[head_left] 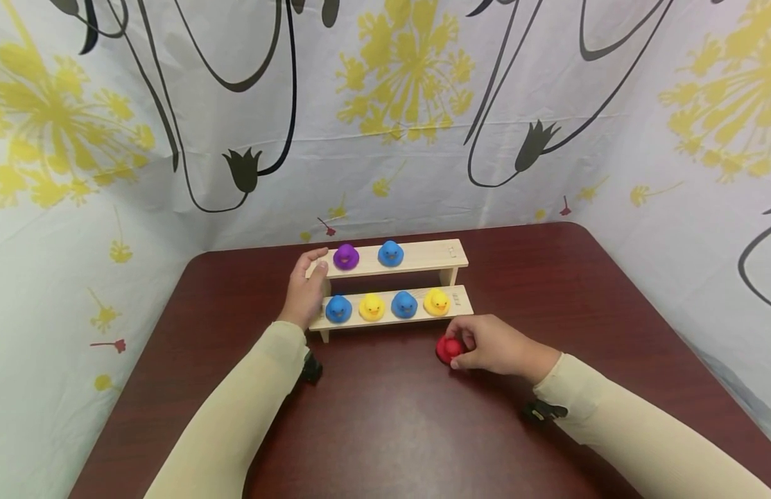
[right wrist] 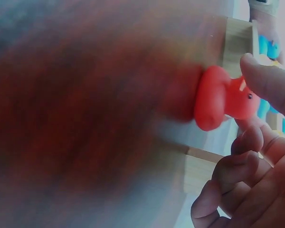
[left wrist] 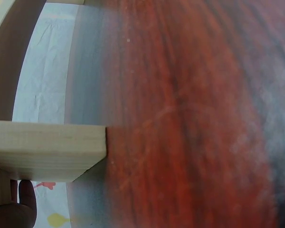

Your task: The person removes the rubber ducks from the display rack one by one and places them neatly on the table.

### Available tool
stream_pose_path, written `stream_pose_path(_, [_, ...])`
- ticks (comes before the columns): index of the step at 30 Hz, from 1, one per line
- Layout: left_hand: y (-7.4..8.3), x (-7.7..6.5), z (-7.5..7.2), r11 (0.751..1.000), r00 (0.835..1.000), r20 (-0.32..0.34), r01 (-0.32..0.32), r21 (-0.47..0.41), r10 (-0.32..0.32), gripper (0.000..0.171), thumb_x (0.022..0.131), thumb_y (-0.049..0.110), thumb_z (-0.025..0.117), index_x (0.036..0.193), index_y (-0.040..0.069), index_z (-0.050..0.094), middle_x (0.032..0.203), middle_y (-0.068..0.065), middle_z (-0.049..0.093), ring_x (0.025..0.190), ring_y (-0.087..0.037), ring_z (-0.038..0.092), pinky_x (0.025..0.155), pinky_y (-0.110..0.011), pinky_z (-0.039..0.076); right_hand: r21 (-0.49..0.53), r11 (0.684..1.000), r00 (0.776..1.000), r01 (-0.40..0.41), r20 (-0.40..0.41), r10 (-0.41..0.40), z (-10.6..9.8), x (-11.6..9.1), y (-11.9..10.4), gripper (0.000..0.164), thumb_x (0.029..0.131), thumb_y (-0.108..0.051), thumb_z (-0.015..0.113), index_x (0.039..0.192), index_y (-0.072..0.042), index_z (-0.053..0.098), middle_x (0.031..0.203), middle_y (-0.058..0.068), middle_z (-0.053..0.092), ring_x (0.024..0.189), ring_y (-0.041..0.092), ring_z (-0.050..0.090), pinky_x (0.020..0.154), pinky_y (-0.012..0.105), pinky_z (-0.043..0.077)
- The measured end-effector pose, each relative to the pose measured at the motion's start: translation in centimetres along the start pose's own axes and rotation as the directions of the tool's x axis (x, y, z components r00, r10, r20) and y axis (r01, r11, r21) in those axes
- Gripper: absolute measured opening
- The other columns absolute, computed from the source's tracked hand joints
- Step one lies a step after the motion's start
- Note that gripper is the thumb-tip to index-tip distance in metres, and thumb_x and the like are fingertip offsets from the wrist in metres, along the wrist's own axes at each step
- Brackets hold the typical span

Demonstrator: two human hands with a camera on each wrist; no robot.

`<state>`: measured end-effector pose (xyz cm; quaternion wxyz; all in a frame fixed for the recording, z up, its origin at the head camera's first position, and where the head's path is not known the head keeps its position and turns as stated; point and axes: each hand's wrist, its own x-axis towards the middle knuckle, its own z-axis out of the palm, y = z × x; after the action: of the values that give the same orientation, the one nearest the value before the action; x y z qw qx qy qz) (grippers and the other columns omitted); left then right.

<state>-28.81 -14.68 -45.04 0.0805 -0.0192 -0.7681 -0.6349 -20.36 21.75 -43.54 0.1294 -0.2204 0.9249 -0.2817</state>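
Observation:
A two-tier wooden stand (head_left: pixel 423 258) stands on the table, and my left hand (head_left: pixel 304 294) grips the left end of its upper tier. Part of that hand shows beside a leg (left wrist: pixel 47 147) of the stand in the left wrist view. In front of the stand's right end, my right hand (head_left: pixel 494 344) pinches a red rubber duck (head_left: pixel 449 349) between thumb and fingers. The right wrist view shows the duck (right wrist: pixel 213 99) on the table, its head by the thumb; the other fingers are curled.
The upper tier carries a purple duck (head_left: pixel 346 257) and a blue duck (head_left: pixel 391 254). On the lower tier, blue ducks alternate with yellow ones, the rightmost being a yellow duck (head_left: pixel 437 302). A patterned cloth (head_left: pixel 385 173) hangs behind the dark red table (head_left: pixel 373 416).

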Motion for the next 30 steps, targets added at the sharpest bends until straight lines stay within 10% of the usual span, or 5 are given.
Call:
stream_pose_path(12, [-0.3, 0.3, 0.1, 0.999, 1.000, 0.000, -0.022, -0.037, 0.022, 0.035, 0.113, 0.025, 0.048, 0.146, 0.016, 0.057, 0.159, -0.007, 0.046, 0.133, -0.028, 0.044, 0.128, -0.048, 0.022, 0.078, 0.991, 0.989, 0.107, -0.112, -0.098, -2.7, -0.3, -2.1, 0.036, 0.082, -0.022, 0.093, 0.110, -0.014, 0.072, 0.076, -0.004, 0.054, 0.072, 0.015, 0.053, 0.063, 0.026, 0.045])
stream_pose_path(30, [-0.1, 0.2, 0.0, 1.000, 1.000, -0.001, -0.023, -0.020, 0.023, 0.034, 0.112, 0.025, 0.050, 0.144, 0.017, 0.058, 0.161, -0.005, 0.045, 0.150, -0.024, 0.035, 0.129, -0.051, 0.018, 0.069, 0.990, 0.963, 0.125, -0.247, -0.105, -6.8, 3.7, -5.3, 0.036, 0.087, -0.023, 0.089, 0.116, -0.015, 0.070, 0.073, 0.003, 0.054, 0.067, 0.020, 0.051, 0.060, 0.032, 0.045])
